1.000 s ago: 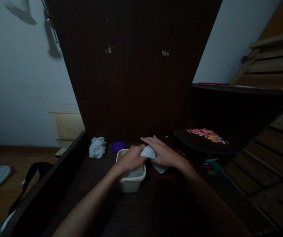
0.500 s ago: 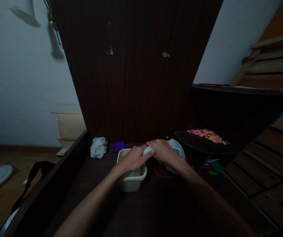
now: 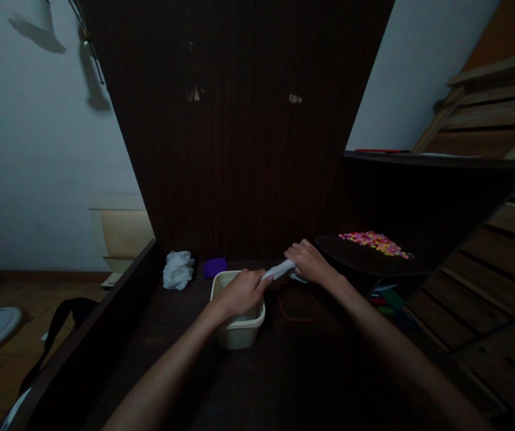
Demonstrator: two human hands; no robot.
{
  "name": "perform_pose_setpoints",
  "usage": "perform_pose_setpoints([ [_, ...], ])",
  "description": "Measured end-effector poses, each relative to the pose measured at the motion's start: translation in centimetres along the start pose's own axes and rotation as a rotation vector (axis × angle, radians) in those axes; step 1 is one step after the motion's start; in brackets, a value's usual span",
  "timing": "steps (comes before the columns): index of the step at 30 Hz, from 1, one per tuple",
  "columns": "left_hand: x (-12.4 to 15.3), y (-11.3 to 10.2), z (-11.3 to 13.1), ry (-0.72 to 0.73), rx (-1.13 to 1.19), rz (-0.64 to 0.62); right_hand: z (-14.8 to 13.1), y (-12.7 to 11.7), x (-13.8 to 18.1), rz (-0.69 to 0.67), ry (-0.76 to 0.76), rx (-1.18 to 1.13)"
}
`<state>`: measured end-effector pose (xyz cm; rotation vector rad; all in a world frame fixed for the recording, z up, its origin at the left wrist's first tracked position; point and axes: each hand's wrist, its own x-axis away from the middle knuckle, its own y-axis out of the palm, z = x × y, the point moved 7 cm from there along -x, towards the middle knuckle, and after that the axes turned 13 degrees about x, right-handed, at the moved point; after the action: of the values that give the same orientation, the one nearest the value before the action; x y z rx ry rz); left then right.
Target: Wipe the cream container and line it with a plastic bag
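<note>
A white plastic bag (image 3: 279, 270) is stretched into a twisted strip between my two hands. My left hand (image 3: 246, 290) is closed on its lower left end, above the right side of a cream plastic basket (image 3: 240, 336). Farther right and slightly higher, my right hand (image 3: 308, 260) grips the other end, and a loose bit of the bag shows beneath it. Part of the basket's inside is hidden by my left hand and forearm. On the desk below my right hand lies a flat, reddish-brown rimmed rectangle (image 3: 299, 318).
Left of the basket are a crumpled white plastic bag (image 3: 178, 270) and a folded purple item (image 3: 215, 267). A low dark side board (image 3: 104, 317) edges the desk at left. At right, a dark shelf (image 3: 333, 246) carries many small pink and yellow pieces (image 3: 376, 242).
My right hand has moved right and up, away from my left, drawing the bag out into a strip. The bag's loose bulk by my right wrist is mostly gone from sight.
</note>
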<state>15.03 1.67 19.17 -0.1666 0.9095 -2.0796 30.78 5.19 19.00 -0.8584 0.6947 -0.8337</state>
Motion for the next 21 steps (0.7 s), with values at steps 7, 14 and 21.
perform_pose_setpoints([
  [7, 0.3, 0.1, -0.1, -0.006, -0.071, -0.021, 0.9, 1.8, 1.1, -0.059, 0.077, -0.015],
  [14, 0.5, -0.2, -0.8, -0.016, -0.023, 0.000, 1.1, 2.9, 1.9, -0.149, 0.170, -0.014],
  [21, 0.6, -1.6, -1.5, -0.012, 0.204, 0.092, 0.8, 2.2, 2.1, -0.198, 0.204, -0.021],
])
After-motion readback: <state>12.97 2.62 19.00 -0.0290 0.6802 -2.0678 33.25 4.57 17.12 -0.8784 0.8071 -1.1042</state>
